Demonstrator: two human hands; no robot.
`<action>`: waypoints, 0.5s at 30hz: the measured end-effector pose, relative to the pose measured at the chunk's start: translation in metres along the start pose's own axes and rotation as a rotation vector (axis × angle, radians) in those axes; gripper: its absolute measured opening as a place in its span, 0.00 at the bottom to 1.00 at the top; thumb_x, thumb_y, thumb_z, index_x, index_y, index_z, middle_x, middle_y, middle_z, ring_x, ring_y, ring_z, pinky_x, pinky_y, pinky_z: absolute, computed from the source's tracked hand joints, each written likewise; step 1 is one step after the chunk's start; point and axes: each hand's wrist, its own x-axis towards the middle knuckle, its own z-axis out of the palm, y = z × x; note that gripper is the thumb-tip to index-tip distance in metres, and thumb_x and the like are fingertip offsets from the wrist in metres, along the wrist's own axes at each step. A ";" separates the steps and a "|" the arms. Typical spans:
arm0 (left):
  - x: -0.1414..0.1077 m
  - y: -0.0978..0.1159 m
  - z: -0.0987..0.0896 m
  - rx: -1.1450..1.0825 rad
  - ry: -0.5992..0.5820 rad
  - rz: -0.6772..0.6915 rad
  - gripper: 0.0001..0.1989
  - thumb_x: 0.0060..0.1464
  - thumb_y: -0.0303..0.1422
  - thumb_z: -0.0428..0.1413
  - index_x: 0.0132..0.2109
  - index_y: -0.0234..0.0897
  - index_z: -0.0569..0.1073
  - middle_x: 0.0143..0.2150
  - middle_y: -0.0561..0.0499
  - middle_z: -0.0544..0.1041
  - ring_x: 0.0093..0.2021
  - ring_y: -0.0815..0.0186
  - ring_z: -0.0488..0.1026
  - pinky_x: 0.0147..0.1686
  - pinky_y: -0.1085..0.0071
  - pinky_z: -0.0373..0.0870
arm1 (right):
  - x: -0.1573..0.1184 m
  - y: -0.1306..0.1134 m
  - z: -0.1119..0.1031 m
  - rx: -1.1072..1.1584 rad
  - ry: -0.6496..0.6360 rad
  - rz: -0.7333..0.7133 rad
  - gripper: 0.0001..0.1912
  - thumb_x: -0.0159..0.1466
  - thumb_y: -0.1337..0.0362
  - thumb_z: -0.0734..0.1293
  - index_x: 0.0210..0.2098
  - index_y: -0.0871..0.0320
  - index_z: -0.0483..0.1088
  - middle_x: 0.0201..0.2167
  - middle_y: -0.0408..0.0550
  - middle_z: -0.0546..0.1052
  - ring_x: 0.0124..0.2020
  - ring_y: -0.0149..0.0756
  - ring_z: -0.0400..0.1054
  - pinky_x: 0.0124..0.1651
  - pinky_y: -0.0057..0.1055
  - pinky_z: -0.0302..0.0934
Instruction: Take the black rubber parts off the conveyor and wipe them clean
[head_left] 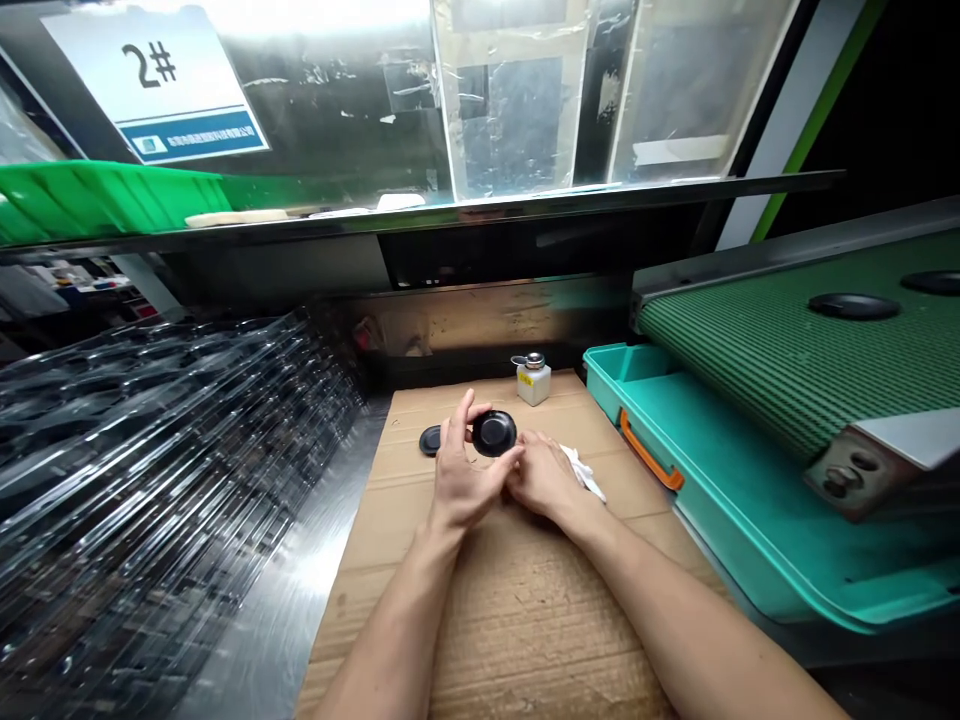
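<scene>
A round black part (494, 433) is tilted up above the cardboard sheet (547, 610), held at its edge by the thumb and fingers of my left hand (463, 470). My right hand (541, 472) is closed just right of the part, close to my left thumb; whatever its curled fingers hold is hidden. A second black part (430, 440) lies on the cardboard, partly behind my left fingers. To the right of my right hand lies a white cloth (583, 473). A small whitish bottle with a metal top (533, 380) stands upright behind my hands.
Stacked clear plastic trays (165, 480) fill the left side. On the right are a teal bin (750, 510) with an orange handle and a green conveyor belt (780, 330) carrying black parts (853, 305). Above, a metal shelf (525, 203) holds a green tray (112, 200).
</scene>
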 end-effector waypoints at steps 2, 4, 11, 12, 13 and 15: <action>-0.007 0.004 0.006 0.024 -0.057 0.030 0.48 0.34 0.20 0.68 0.63 0.45 0.63 0.57 0.44 0.71 0.61 0.55 0.63 0.55 0.68 0.63 | 0.000 0.002 0.002 0.026 -0.014 0.040 0.12 0.64 0.57 0.64 0.43 0.56 0.72 0.38 0.54 0.73 0.41 0.42 0.65 0.41 0.34 0.55; -0.009 0.006 0.007 0.050 -0.099 0.035 0.50 0.35 0.21 0.68 0.65 0.46 0.59 0.58 0.44 0.70 0.62 0.54 0.62 0.58 0.65 0.61 | 0.001 0.003 0.003 0.052 -0.024 0.036 0.13 0.63 0.57 0.65 0.44 0.56 0.72 0.40 0.54 0.74 0.42 0.43 0.65 0.42 0.34 0.55; -0.006 0.003 0.004 0.242 -0.051 0.104 0.49 0.37 0.26 0.69 0.65 0.45 0.58 0.54 0.46 0.74 0.59 0.57 0.66 0.58 0.65 0.59 | 0.001 0.002 0.001 0.040 -0.047 0.035 0.15 0.64 0.57 0.61 0.46 0.58 0.71 0.41 0.54 0.73 0.43 0.44 0.65 0.42 0.35 0.56; -0.006 0.001 0.003 0.308 -0.051 0.145 0.49 0.38 0.27 0.69 0.66 0.44 0.57 0.54 0.46 0.74 0.57 0.58 0.67 0.58 0.64 0.59 | 0.001 0.002 0.001 0.035 -0.058 0.049 0.15 0.64 0.58 0.61 0.46 0.58 0.71 0.41 0.54 0.73 0.43 0.44 0.65 0.42 0.35 0.56; -0.006 -0.002 0.003 0.385 -0.058 0.190 0.49 0.39 0.29 0.69 0.66 0.43 0.55 0.54 0.46 0.74 0.56 0.58 0.68 0.57 0.63 0.60 | 0.001 0.001 0.000 0.031 -0.071 0.061 0.15 0.64 0.58 0.61 0.46 0.58 0.71 0.41 0.54 0.73 0.44 0.44 0.65 0.42 0.35 0.56; -0.005 -0.008 0.001 0.532 -0.079 0.269 0.49 0.41 0.32 0.68 0.67 0.43 0.53 0.54 0.45 0.74 0.55 0.58 0.69 0.56 0.61 0.62 | 0.001 0.000 0.000 0.024 -0.087 0.075 0.16 0.63 0.59 0.62 0.47 0.58 0.71 0.42 0.53 0.73 0.44 0.43 0.65 0.42 0.34 0.56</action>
